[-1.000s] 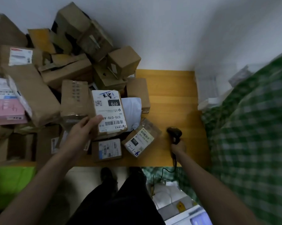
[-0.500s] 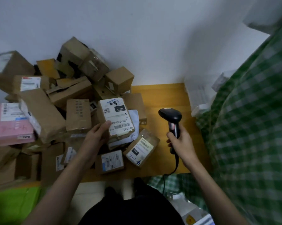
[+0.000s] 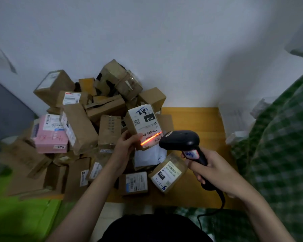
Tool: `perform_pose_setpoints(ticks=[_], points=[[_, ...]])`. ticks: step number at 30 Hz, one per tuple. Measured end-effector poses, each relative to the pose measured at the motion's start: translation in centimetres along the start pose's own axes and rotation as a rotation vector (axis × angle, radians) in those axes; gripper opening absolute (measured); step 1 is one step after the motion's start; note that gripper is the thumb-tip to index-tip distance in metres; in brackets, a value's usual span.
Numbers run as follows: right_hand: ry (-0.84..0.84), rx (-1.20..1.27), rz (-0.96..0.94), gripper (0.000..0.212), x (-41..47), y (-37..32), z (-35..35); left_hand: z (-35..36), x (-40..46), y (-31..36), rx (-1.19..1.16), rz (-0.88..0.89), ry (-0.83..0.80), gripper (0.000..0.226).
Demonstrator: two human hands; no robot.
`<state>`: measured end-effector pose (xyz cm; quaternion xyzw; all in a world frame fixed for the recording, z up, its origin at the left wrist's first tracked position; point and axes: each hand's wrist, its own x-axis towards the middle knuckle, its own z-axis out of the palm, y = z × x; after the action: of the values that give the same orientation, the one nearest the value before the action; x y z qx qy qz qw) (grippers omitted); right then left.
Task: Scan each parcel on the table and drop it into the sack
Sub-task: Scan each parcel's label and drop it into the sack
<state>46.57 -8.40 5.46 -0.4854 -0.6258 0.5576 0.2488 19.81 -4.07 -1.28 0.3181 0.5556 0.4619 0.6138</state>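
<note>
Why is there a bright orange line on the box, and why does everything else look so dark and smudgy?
In the head view, the orange line is the scanner's beam glowing across the label of the held parcel, the brightest thing in a dim room; the picture's left edge is blurred, and the wide lens bends the wall and the table.

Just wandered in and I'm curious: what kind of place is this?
Probably a small parcel sorting or pickup point: a heap of labelled brown cardboard parcels on a yellow wooden table, and a black handheld barcode scanner.
</note>
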Motion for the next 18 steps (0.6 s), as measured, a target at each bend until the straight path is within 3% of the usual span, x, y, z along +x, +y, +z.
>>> perform_pose_setpoints(ticks=[12, 18], points=[[-0.075, 0.001, -0.017, 0.012, 1.0, -0.2, -0.4, -0.7, -0.9, -0.5, -0.068, 0.074, 0.026, 0.060], [-0.216, 0.073, -0.007, 0.010, 3.0, -0.7, 0.5, -2.7, -3.5, -0.7, -0.143, 0.085, 0.112, 0.075]])
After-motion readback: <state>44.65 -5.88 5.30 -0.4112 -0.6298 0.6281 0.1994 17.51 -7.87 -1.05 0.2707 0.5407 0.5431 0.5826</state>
